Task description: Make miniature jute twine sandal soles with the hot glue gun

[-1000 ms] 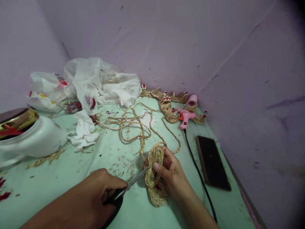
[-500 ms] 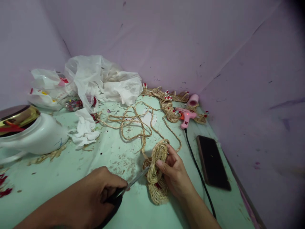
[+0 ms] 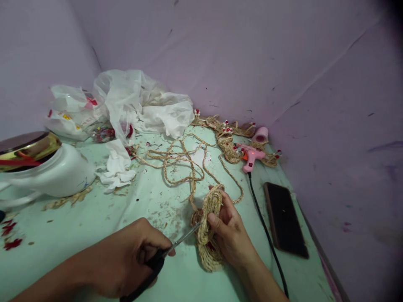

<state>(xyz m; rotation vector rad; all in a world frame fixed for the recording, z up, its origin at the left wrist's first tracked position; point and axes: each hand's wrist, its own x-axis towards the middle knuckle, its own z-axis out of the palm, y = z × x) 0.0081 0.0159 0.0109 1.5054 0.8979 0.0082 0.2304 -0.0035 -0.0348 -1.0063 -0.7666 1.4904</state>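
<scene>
Right hand (image 3: 233, 237) pinches braided straw coil (image 3: 206, 235): light, springy, I judge; grip stacked strands. Left hand (image 3: 129, 253) clasps scissors (image 3: 159, 256).

bare left hand (image 3: 129, 256), bare right hand (image 3: 232, 235), both forearms (image 3: 258, 276) uncovered

Head camera: above and behind the left hand (image 3: 129, 256) and right hand (image 3: 233, 235), looking forward and down
Hands: close, low in view
Counter (image 3: 179, 279): seen slantwise, running beyond the hands
Wall (image 3: 220, 54): farther off, past both hands
</scene>
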